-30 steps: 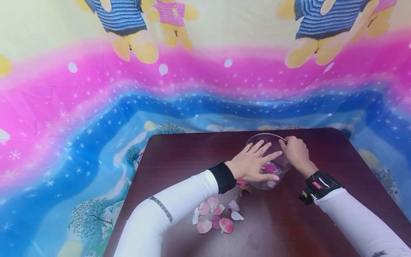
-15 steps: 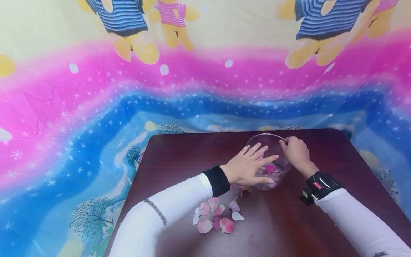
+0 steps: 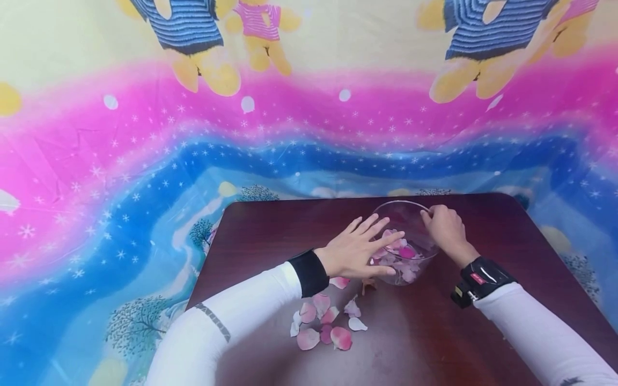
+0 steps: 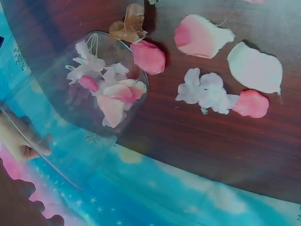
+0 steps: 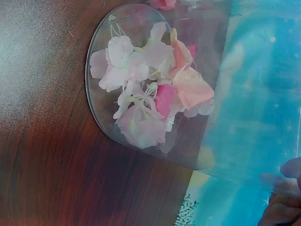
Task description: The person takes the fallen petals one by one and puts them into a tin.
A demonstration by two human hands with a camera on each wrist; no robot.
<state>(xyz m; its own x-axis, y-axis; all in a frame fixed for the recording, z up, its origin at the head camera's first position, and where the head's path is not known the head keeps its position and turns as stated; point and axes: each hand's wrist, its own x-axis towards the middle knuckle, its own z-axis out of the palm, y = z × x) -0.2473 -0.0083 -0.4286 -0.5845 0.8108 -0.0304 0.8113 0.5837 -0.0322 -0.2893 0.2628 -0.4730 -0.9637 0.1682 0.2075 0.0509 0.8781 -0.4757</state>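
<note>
A clear round container (image 3: 424, 259) stands on the table, with pink and white petals (image 5: 162, 101) and pale blossoms (image 5: 115, 63) lying at its bottom. My right hand (image 3: 446, 229) pinches the rim on its right side, thumb toward the inside. Fingers spread and straight, my left hand (image 3: 354, 253) overlaps the container's left side in the head view and holds nothing. Only its dark fingertips (image 4: 44, 207) show at the corner of the left wrist view. Several loose petals (image 3: 340, 339) lie nearer to me, below the left wrist.
A brown curled petal (image 4: 129, 28) and a pink petal (image 4: 149, 57) lie close by the container's base. White blossoms (image 4: 207, 92) rest farther along the dark wooden table (image 3: 458, 332). Behind the table's far edge hangs a patterned cloth (image 3: 309, 118).
My left hand has drawn back leftward from over the container, showing more petals inside and a pink petal by the wrist. My right hand stays at the rim.
</note>
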